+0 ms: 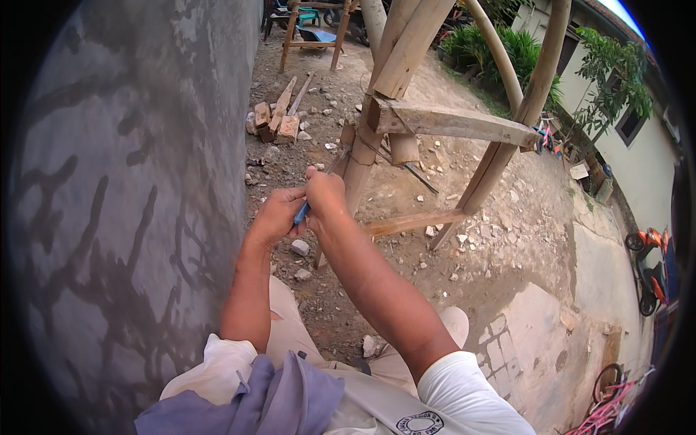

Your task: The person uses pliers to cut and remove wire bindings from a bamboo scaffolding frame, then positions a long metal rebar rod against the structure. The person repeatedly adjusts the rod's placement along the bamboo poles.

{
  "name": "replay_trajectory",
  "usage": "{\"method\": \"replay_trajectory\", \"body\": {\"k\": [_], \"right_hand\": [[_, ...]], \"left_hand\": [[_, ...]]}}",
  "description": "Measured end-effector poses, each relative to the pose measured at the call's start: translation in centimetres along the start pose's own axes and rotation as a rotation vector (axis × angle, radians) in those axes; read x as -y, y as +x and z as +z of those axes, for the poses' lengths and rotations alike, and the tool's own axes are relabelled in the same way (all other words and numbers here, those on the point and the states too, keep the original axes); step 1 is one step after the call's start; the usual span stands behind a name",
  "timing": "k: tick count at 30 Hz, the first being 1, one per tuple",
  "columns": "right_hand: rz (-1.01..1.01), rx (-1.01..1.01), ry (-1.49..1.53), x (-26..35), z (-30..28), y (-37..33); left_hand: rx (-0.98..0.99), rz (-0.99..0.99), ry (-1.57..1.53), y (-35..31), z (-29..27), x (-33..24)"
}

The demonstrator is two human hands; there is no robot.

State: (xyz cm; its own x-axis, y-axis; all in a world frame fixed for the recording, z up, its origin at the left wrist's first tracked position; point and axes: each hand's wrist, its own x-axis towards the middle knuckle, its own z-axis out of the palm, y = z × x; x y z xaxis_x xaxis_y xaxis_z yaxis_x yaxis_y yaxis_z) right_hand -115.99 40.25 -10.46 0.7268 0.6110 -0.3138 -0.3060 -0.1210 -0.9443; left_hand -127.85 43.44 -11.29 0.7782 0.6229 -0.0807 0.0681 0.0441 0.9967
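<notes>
A tool with a blue handle is held between my two hands. My right hand is closed around its upper part. My left hand has its fingers curled at the handle, touching the right hand. A thin, dark metal part shows past my right hand, against a wooden post; my fingers hide how it joins the handle, so the tool's kind is unclear. Thin wire wraps the post below a wooden crosspiece of the trestle.
A grey plastered wall with damp streaks rises close on my left. Wood offcuts lie beyond my hands on stony ground. A lower wooden rail joins the trestle legs. A motorbike and a pink bicycle stand far right.
</notes>
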Motion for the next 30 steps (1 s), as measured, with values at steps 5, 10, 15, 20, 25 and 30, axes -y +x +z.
{"method": "replay_trajectory", "body": {"k": [5, 10, 15, 20, 25, 30], "right_hand": [[0.018, -0.046, -0.018, -1.1, -1.2, 0.6], [0.095, 0.285, 0.074, 0.1, -7.7, -1.6], [0.008, 0.644, -0.148, 1.3, -14.1, 1.1], [0.120, 0.369, -0.300, -0.9, -11.6, -2.0], [0.292, 0.291, 0.428, 0.9, -2.9, -6.4], [0.238, 0.290, 0.865, 1.0, 1.2, -6.2]], "left_hand": [[0.028, 0.112, 0.072, -1.8, 3.1, -1.6], [0.039, 0.002, 0.316, -2.8, 0.2, -2.2], [0.019, 0.036, -0.059, 1.8, 3.7, 1.3], [0.289, 0.004, -0.729, 7.5, 7.4, 4.7], [0.710, -0.126, -1.054, 8.4, 3.9, 3.3], [0.608, -0.268, -1.036, 8.4, 1.6, 0.7]]}}
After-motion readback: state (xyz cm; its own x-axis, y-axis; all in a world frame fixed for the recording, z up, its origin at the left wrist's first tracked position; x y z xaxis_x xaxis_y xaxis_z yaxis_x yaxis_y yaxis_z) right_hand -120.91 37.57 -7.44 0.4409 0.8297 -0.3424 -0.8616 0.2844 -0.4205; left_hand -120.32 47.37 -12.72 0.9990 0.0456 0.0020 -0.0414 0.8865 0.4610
